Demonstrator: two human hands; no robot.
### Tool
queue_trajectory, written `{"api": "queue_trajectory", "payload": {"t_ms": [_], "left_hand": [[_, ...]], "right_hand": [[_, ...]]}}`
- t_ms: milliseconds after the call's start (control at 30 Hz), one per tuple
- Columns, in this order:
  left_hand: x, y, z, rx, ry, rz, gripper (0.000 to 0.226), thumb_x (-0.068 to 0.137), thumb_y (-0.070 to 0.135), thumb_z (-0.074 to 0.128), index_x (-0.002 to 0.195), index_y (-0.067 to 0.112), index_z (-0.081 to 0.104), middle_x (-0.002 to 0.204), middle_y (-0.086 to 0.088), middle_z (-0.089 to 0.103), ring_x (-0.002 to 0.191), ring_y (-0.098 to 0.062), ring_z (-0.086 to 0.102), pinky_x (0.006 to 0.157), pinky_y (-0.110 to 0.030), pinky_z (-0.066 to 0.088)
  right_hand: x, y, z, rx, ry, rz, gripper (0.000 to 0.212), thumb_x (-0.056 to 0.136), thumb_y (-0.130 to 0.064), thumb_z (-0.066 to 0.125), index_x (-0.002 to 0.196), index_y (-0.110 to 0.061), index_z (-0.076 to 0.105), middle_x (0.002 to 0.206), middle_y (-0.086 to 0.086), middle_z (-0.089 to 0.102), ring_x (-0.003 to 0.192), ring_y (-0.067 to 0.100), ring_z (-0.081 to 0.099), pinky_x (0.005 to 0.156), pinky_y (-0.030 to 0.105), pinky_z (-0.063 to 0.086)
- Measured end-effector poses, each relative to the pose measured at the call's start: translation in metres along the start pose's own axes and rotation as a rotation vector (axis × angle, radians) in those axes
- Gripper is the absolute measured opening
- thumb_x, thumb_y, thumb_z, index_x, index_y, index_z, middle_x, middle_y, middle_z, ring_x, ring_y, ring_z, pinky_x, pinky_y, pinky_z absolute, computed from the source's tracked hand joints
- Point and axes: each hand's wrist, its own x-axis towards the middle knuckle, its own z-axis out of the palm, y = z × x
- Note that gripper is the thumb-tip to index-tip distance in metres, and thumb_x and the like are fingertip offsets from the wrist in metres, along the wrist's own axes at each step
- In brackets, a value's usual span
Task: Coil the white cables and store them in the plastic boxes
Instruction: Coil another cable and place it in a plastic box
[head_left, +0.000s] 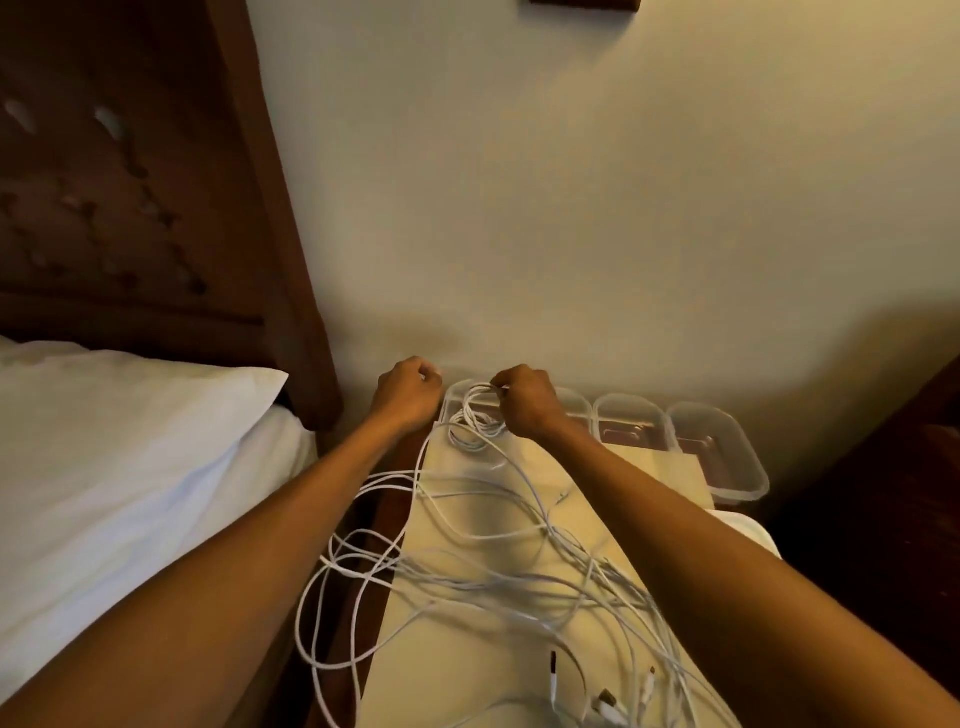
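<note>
A small coil of white cable (475, 415) hangs over the leftmost clear plastic box (451, 400), pinched at its top by my right hand (524, 400). My left hand (408, 387) is closed beside the box's left end; whether it grips a cable strand is hidden. Two more clear plastic boxes (631, 418) (719, 452) stand in a row to the right, against the wall. A loose tangle of white cables (493, 571) spreads over the cream surface (519, 649) below my arms, and some loops hang off its left edge. Several plugs (602, 696) lie near the bottom.
A bed with a white pillow (130, 441) and a dark wooden headboard (130, 182) fills the left. A pale wall (571, 208) rises behind the boxes. Dark wooden furniture (883, 493) stands at the right.
</note>
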Motion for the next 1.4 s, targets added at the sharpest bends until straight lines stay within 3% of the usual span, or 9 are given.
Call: {"api": "queue_trajectory", "payload": {"t_ms": [200, 300, 433, 567, 700, 1133, 1267, 1400], "left_hand": [[0.017, -0.025, 0.019, -0.010, -0.155, -0.023, 0.028, 0.098, 0.026, 0.051, 0.113, 0.012, 0.069, 0.119, -0.009, 0.069, 0.110, -0.029, 0.062, 0.092, -0.031, 0.047], [0.021, -0.034, 0.025, -0.035, -0.224, -0.021, 0.022, 0.093, 0.025, 0.059, 0.108, 0.017, 0.072, 0.111, -0.005, 0.072, 0.101, -0.023, 0.065, 0.092, -0.038, 0.053], [0.023, -0.039, 0.027, -0.084, -0.252, -0.014, 0.031, 0.086, 0.025, 0.073, 0.117, 0.021, 0.072, 0.113, 0.002, 0.072, 0.104, -0.018, 0.065, 0.094, -0.037, 0.053], [0.025, -0.041, 0.029, -0.089, -0.246, -0.026, 0.032, 0.085, 0.020, 0.074, 0.117, 0.022, 0.071, 0.108, -0.001, 0.073, 0.102, -0.021, 0.067, 0.093, -0.038, 0.055], [0.025, -0.042, 0.028, -0.116, -0.253, -0.035, 0.037, 0.085, 0.016, 0.073, 0.121, 0.020, 0.069, 0.113, -0.002, 0.072, 0.106, -0.022, 0.066, 0.096, -0.040, 0.054], [0.024, -0.047, 0.031, -0.180, -0.241, -0.041, 0.036, 0.082, 0.020, 0.076, 0.118, 0.022, 0.070, 0.108, 0.000, 0.072, 0.097, -0.020, 0.068, 0.088, -0.039, 0.058], [0.024, -0.049, 0.033, -0.184, -0.239, -0.044, 0.035, 0.080, 0.023, 0.078, 0.115, 0.022, 0.070, 0.105, 0.003, 0.072, 0.095, -0.018, 0.068, 0.085, -0.038, 0.059], [0.025, -0.053, 0.035, -0.222, -0.255, -0.087, 0.034, 0.079, 0.024, 0.079, 0.112, 0.026, 0.069, 0.105, 0.003, 0.071, 0.094, -0.018, 0.068, 0.083, -0.041, 0.060]], "right_hand": [[0.022, 0.000, 0.022, -0.288, -0.143, -0.087, 0.029, 0.090, -0.019, 0.063, 0.116, -0.009, 0.069, 0.117, 0.015, 0.067, 0.110, 0.034, 0.059, 0.091, 0.036, 0.048], [0.030, -0.002, 0.027, -0.303, -0.164, -0.083, 0.029, 0.090, -0.021, 0.062, 0.115, -0.008, 0.069, 0.114, 0.016, 0.067, 0.106, 0.033, 0.059, 0.089, 0.036, 0.049], [0.038, -0.004, 0.024, -0.295, -0.190, -0.093, 0.026, 0.091, -0.006, 0.059, 0.114, -0.010, 0.071, 0.112, 0.016, 0.068, 0.102, 0.032, 0.061, 0.086, 0.035, 0.053], [0.044, -0.005, 0.020, -0.251, -0.236, -0.113, 0.027, 0.094, -0.006, 0.054, 0.113, -0.012, 0.072, 0.110, 0.014, 0.070, 0.094, 0.030, 0.066, 0.080, 0.036, 0.057], [0.043, -0.007, 0.024, -0.273, -0.269, -0.148, 0.024, 0.093, -0.012, 0.059, 0.113, -0.010, 0.072, 0.112, 0.012, 0.070, 0.101, 0.029, 0.064, 0.083, 0.030, 0.050], [0.043, 0.005, 0.049, -0.099, 0.016, -0.152, 0.016, 0.088, 0.000, 0.064, 0.099, -0.006, 0.074, 0.101, 0.015, 0.069, 0.087, 0.029, 0.064, 0.082, 0.033, 0.053], [0.039, 0.009, 0.051, -0.061, 0.064, -0.171, 0.020, 0.087, -0.009, 0.070, 0.107, -0.008, 0.070, 0.107, 0.015, 0.066, 0.091, 0.029, 0.061, 0.074, 0.029, 0.046], [0.035, 0.012, 0.047, -0.035, 0.076, -0.215, 0.027, 0.087, -0.013, 0.071, 0.113, -0.010, 0.068, 0.113, 0.013, 0.064, 0.098, 0.028, 0.061, 0.080, 0.031, 0.048]]}}
